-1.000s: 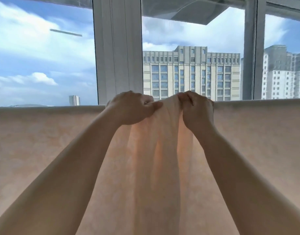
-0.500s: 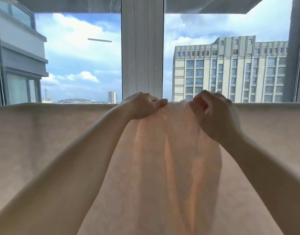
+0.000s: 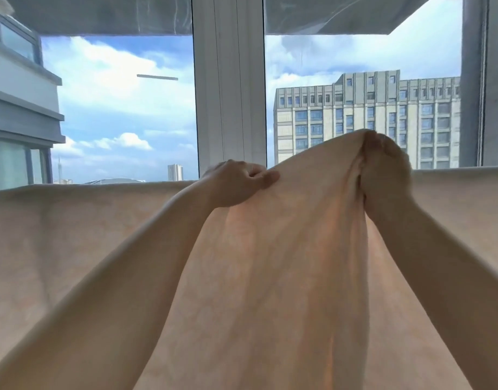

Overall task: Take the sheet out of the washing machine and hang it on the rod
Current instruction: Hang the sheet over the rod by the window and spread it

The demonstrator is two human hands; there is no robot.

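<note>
The sheet (image 3: 270,263), thin, soft and probably light, hangs over the rod before the window frame (image 3: 228,94), the left hand (image 3: 236,184) and right hand (image 3: 385,170) both pinching its bunched top fold, the best place to grip.

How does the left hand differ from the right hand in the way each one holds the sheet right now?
The left hand sits low, level with the sheet's hung top edge; the right hand is raised above that edge, lifting a peak of cloth. The left hand shows its thumb pinching the fabric from the front; the right hand is blurred, so its fingers cannot be made out. Both grip the same bunched fold.
</note>
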